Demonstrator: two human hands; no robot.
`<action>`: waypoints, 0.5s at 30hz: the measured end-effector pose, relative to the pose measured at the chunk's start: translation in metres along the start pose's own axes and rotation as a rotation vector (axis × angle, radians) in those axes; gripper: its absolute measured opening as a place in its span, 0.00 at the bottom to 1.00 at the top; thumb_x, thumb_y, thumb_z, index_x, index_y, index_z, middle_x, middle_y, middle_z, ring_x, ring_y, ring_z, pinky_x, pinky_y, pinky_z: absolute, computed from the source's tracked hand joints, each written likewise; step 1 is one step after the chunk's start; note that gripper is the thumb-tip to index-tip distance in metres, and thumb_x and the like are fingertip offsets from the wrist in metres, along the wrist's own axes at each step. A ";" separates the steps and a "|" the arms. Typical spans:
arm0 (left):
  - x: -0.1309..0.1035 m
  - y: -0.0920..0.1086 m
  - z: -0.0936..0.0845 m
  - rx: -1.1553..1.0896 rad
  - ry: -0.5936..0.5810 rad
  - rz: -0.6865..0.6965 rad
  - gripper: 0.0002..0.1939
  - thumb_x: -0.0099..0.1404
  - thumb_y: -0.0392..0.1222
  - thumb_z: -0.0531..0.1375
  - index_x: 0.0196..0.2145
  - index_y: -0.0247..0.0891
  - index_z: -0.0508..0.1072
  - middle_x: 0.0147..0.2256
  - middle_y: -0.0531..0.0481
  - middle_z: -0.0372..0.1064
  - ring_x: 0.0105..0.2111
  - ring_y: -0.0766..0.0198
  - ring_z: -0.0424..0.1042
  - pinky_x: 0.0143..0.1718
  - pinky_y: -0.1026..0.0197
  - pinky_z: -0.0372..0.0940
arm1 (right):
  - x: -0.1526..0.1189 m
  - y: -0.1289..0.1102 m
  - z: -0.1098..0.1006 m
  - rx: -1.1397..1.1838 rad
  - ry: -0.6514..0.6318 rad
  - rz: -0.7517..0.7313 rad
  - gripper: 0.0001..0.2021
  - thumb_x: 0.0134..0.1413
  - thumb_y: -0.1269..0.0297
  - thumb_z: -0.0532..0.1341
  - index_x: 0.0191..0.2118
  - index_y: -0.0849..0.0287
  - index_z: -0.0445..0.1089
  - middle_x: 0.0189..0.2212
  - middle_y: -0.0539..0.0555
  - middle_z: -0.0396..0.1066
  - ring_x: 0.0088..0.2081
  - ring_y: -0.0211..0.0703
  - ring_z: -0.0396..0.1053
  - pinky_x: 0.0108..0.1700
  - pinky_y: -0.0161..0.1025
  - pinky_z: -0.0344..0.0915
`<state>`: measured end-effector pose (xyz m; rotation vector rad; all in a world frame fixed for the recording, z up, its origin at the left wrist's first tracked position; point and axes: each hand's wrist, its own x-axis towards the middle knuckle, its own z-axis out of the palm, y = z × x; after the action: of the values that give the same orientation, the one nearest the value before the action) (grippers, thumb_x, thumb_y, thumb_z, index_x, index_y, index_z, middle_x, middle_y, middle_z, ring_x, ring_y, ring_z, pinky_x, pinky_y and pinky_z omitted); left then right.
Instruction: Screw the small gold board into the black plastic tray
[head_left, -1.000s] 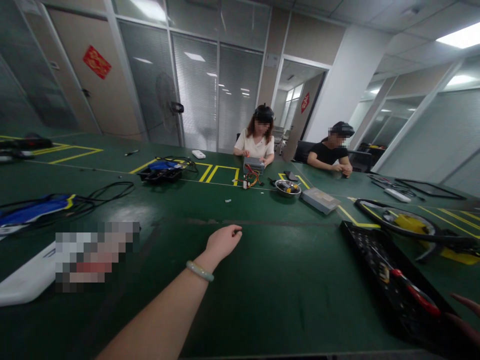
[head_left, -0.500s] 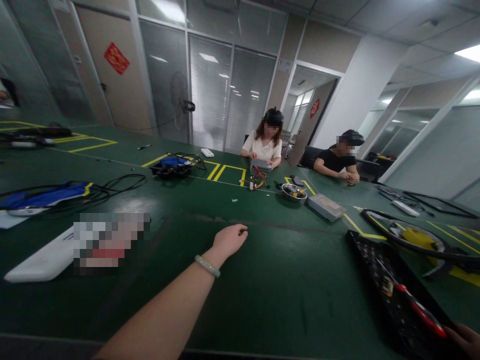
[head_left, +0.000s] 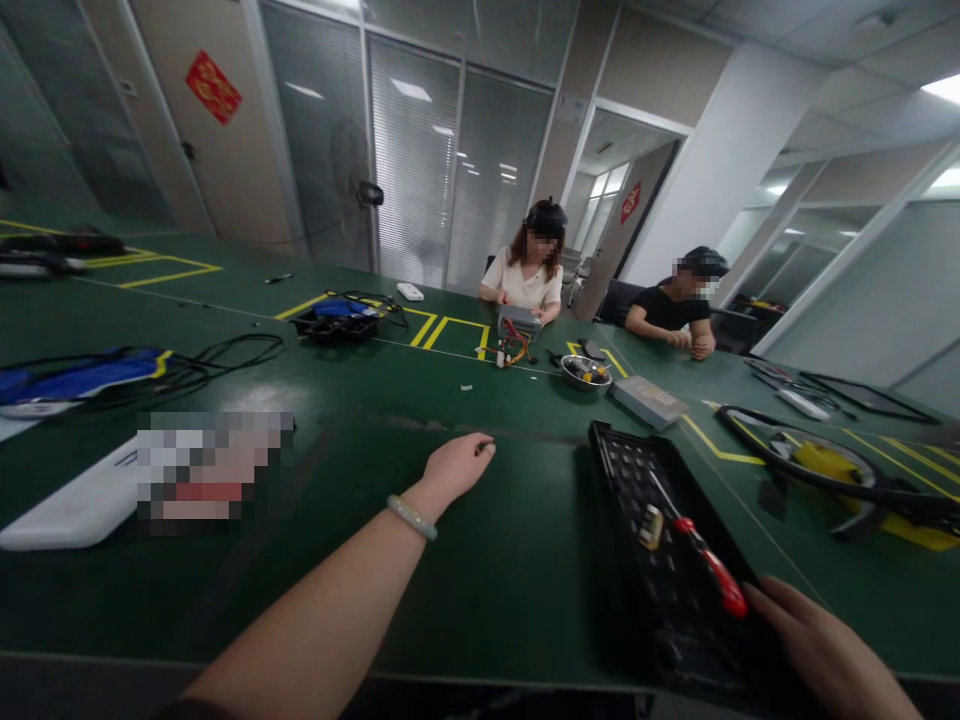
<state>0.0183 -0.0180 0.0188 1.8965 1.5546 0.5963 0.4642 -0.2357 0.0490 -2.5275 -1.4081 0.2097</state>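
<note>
1. The right hand (head_left: 832,640) was at the near right-hand wall of the black tray (head_left: 694,610), its visible fingers reaching forward and lying close together. I could not tell whether they pinched the wall, since the thumb's side and the underside were hidden.
2. Just ahead of those fingertips, inside the tray, lay the screwdriver (head_left: 712,570), its red handle nearest them and its thin shaft pointing away. A small metal piece (head_left: 651,528) sat farther to their left.
3. The left hand (head_left: 457,468) hung over or lay on the green table (head_left: 525,600), well to the left of the tray. Its fingers curled inward, thumb and forefinger near each other; whether they touched I could not tell, and nothing showed between them.
4. To my eye the tray was thin, fairly stiff plastic: light, a little slick, and likely to flex if squeezed at one wall. Being long, it seemed best held by both long walls, near the middle, and kept level.
5. The loose screwdriver looked sturdy but ready to roll; its thick handle, beside the right fingertips, offered the surest hold.
</note>
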 end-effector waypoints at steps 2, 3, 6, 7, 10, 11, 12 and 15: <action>-0.001 0.000 0.000 -0.048 -0.014 0.016 0.27 0.69 0.60 0.51 0.56 0.42 0.72 0.46 0.44 0.76 0.44 0.52 0.75 0.39 0.57 0.66 | -0.015 -0.062 0.005 0.008 -0.135 -0.013 0.26 0.57 0.43 0.47 0.45 0.55 0.72 0.51 0.60 0.74 0.52 0.55 0.72 0.50 0.46 0.67; -0.002 0.001 0.001 -0.076 -0.025 0.030 0.30 0.69 0.62 0.49 0.56 0.41 0.72 0.45 0.43 0.77 0.43 0.53 0.76 0.38 0.57 0.67 | -0.021 -0.090 0.008 0.014 -0.157 -0.036 0.25 0.60 0.45 0.45 0.45 0.55 0.71 0.50 0.59 0.74 0.49 0.54 0.73 0.48 0.45 0.66; -0.005 0.005 0.004 -0.170 -0.051 0.092 0.34 0.69 0.67 0.45 0.59 0.41 0.69 0.44 0.45 0.77 0.42 0.55 0.76 0.42 0.57 0.68 | -0.033 -0.157 0.018 -0.001 -0.154 -0.142 0.19 0.64 0.51 0.43 0.37 0.54 0.67 0.38 0.57 0.76 0.41 0.50 0.73 0.39 0.41 0.62; -0.006 0.007 0.005 -0.200 -0.051 0.115 0.35 0.69 0.67 0.43 0.60 0.42 0.69 0.47 0.46 0.77 0.45 0.56 0.76 0.46 0.57 0.68 | -0.034 -0.172 0.023 0.006 -0.148 -0.167 0.18 0.64 0.52 0.44 0.35 0.54 0.65 0.35 0.55 0.75 0.39 0.48 0.72 0.37 0.40 0.60; -0.004 0.009 0.007 -0.271 -0.022 0.152 0.34 0.70 0.65 0.44 0.61 0.42 0.67 0.58 0.47 0.69 0.56 0.57 0.69 0.56 0.59 0.63 | -0.032 -0.203 0.035 0.013 -0.129 -0.227 0.16 0.65 0.55 0.44 0.32 0.55 0.62 0.32 0.53 0.72 0.35 0.45 0.70 0.34 0.38 0.56; -0.003 0.008 0.006 -0.284 -0.008 0.152 0.33 0.71 0.64 0.44 0.61 0.41 0.67 0.59 0.48 0.67 0.58 0.57 0.68 0.57 0.60 0.62 | -0.031 -0.210 0.039 0.011 -0.121 -0.241 0.15 0.66 0.56 0.45 0.32 0.55 0.61 0.32 0.53 0.72 0.35 0.45 0.70 0.33 0.38 0.55; -0.001 0.007 0.005 -0.292 0.008 0.148 0.32 0.71 0.63 0.45 0.62 0.41 0.66 0.60 0.47 0.67 0.58 0.57 0.68 0.58 0.60 0.61 | -0.029 -0.215 0.043 0.006 -0.116 -0.253 0.15 0.66 0.56 0.45 0.32 0.55 0.61 0.32 0.53 0.72 0.35 0.45 0.70 0.33 0.38 0.54; 0.002 0.002 0.000 -0.279 0.041 0.133 0.29 0.71 0.60 0.46 0.59 0.42 0.69 0.58 0.48 0.69 0.56 0.56 0.69 0.58 0.58 0.61 | -0.024 -0.225 0.050 -0.020 -0.111 -0.273 0.14 0.66 0.58 0.46 0.32 0.56 0.61 0.31 0.54 0.72 0.35 0.46 0.70 0.33 0.38 0.53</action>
<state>0.0205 -0.0160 0.0204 1.7919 1.2995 0.8670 0.2561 -0.1350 0.0638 -2.3357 -1.7858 0.2899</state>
